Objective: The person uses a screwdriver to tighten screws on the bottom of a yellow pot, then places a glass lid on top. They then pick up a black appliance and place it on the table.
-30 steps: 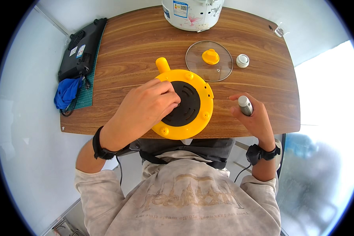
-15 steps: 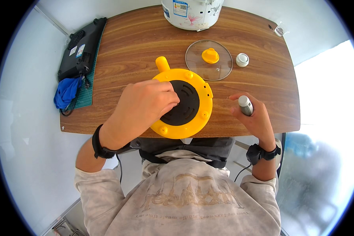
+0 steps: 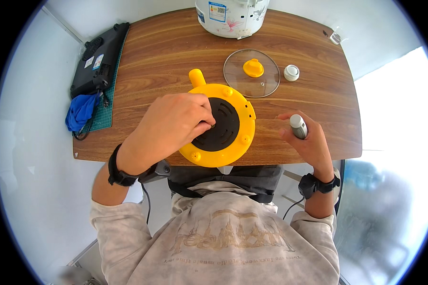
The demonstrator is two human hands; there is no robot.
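Observation:
An upturned yellow electric pot (image 3: 246, 137) with a stubby handle lies at the table's front edge, its black slotted base plate (image 3: 227, 130) facing up. Over the left part of that plate is my left hand (image 3: 178, 118), thumb and fingers pinched together near the plate's middle. A tiny thing shows at the fingertips, too small to name. To the right of the pot, my right hand (image 3: 309, 140) is closed round a grey and white handheld screwdriver (image 3: 298, 127), seen end-on; its tip is hidden. Both wrists wear black bands.
Behind the pot lie a glass lid (image 3: 242, 85) with a yellow knob and a small white round cap (image 3: 291, 72). A white rice cooker (image 3: 233, 23) stands at the back. At the left are a black appliance (image 3: 97, 59), a blue cloth (image 3: 82, 113) and a green mat (image 3: 102, 119).
My left hand has shifted slightly left, and its pinched fingertips now show more plainly at the plate's middle. The right hand still holds the screwdriver in nearly the same place.

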